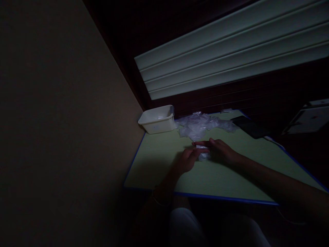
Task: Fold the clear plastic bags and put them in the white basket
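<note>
Over the middle of the table, my left hand (189, 160) and my right hand (223, 150) meet around a small clear plastic bag (204, 156). The left fingers reach across the bag and pinch it from the left. From the right, my right hand grips its upper part, with the fingers stretched along it. The bag's lower end shows below the fingers. Dim light hides the exact finger contact and anything inside the bag. Just beyond my hands lies a loose pile of clear plastic bags (196, 126).
A white plastic bin (159, 127) stands at the table's far left corner, by the wall (77, 120). A dark flat object (250, 127) lies at the right edge, with a white cable (274, 142) beside it. The green table (154, 161) has a blue rim.
</note>
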`<state>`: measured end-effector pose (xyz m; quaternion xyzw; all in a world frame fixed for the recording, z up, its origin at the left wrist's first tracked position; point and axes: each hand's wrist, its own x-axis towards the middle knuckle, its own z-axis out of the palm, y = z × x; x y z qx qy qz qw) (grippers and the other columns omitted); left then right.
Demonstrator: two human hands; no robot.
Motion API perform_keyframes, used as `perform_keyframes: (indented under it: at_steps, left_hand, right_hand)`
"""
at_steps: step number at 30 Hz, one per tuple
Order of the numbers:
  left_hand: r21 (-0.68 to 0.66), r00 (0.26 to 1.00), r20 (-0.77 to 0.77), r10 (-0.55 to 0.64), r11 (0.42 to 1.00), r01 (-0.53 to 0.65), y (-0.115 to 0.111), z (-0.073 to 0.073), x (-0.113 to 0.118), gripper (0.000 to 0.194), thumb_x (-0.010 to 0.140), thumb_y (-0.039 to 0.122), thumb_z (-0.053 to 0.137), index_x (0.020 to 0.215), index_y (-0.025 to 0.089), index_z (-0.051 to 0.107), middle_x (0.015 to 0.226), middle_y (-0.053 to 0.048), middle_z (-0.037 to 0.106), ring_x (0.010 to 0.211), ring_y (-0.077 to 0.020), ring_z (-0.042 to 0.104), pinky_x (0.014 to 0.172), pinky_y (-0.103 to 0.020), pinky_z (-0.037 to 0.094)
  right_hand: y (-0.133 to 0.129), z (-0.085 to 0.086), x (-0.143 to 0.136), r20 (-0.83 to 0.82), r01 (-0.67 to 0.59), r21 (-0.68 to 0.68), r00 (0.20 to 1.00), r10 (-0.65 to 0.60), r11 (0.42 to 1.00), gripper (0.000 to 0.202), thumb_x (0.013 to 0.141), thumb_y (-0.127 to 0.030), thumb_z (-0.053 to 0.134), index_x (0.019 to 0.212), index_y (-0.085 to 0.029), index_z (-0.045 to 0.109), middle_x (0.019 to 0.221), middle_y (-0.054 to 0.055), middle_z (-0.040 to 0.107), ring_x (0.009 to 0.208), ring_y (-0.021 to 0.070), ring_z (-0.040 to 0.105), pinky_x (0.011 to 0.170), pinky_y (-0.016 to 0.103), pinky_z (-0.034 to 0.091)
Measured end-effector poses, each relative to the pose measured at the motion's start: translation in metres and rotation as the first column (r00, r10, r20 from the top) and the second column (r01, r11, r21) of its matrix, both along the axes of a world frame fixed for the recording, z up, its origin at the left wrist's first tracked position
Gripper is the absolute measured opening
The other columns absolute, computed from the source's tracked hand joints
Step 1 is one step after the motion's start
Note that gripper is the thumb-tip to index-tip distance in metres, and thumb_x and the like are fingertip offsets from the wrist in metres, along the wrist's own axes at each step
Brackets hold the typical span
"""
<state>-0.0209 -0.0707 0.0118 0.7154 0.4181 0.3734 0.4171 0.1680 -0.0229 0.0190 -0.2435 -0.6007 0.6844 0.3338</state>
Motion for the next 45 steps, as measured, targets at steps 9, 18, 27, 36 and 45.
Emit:
perform_keyframes:
  at_steps: [9,18,27,36,45]
  left_hand:
    - [0.001,0.999,-0.011,-0.033,0.999,0.033,-0.004,0.004,0.000,0.065,0.093,0.063,0.033,0.121,0.015,0.067,0.085,-0.007,0.062,0.078,-0.0174,0.053,0.081,-0.032,0.043]
    - [-0.025,0.993,0.016,-0.115,0.993,0.115,-0.003,0.005,-0.001,0.063,0.093,0.062,0.035,0.124,0.016,0.066,0.091,-0.008,0.065,0.078,-0.0176,0.055,0.080,-0.032,0.044]
    - [-0.055,0.980,0.016,-0.196,0.979,0.197,-0.006,0.006,0.002,0.056,0.093,0.058,0.042,0.125,0.018,0.065,0.130,-0.012,0.063,0.118,-0.0274,0.057,0.104,-0.041,0.039]
    - [-0.084,0.959,-0.015,-0.284,0.956,0.282,-0.006,0.002,0.004,0.047,0.094,0.051,0.045,0.127,0.022,0.063,0.135,-0.008,0.059,0.125,-0.0251,0.054,0.108,-0.044,0.037]
    - [-0.139,0.936,0.062,-0.347,0.926,0.352,-0.004,-0.001,0.004,0.044,0.093,0.052,0.048,0.116,0.020,0.069,0.130,-0.008,0.063,0.123,-0.0244,0.056,0.108,-0.044,0.039]
  right_hand:
    - [-0.001,0.002,-0.002,-0.038,0.055,0.015,0.998,-0.055,0.998,0.054,0.084,-0.064,0.056,0.109,-0.020,0.076,0.110,0.014,0.073,0.110,0.0354,0.064,0.097,0.051,0.044]
    - [0.004,-0.002,0.001,-0.017,0.052,0.010,0.999,-0.051,0.999,0.047,0.087,-0.063,0.052,0.107,-0.027,0.077,0.111,0.008,0.074,0.112,0.0323,0.062,0.103,0.050,0.041]
    - [0.005,-0.006,0.003,-0.059,0.072,-0.037,0.995,-0.074,0.997,0.056,0.088,-0.060,0.053,0.112,-0.014,0.074,0.099,0.014,0.075,0.082,0.0263,0.067,0.076,0.040,0.050]
    - [0.003,-0.006,0.002,-0.130,0.031,-0.193,0.990,-0.057,0.981,0.057,0.089,-0.057,0.054,0.120,-0.012,0.069,0.060,0.004,0.065,0.044,0.0128,0.048,0.046,0.029,0.039]
    - [0.014,0.001,0.007,-0.171,0.249,0.042,0.956,-0.239,0.968,0.047,0.090,-0.059,0.049,0.103,-0.023,0.077,0.121,0.010,0.070,0.121,0.0336,0.055,0.107,0.049,0.034]
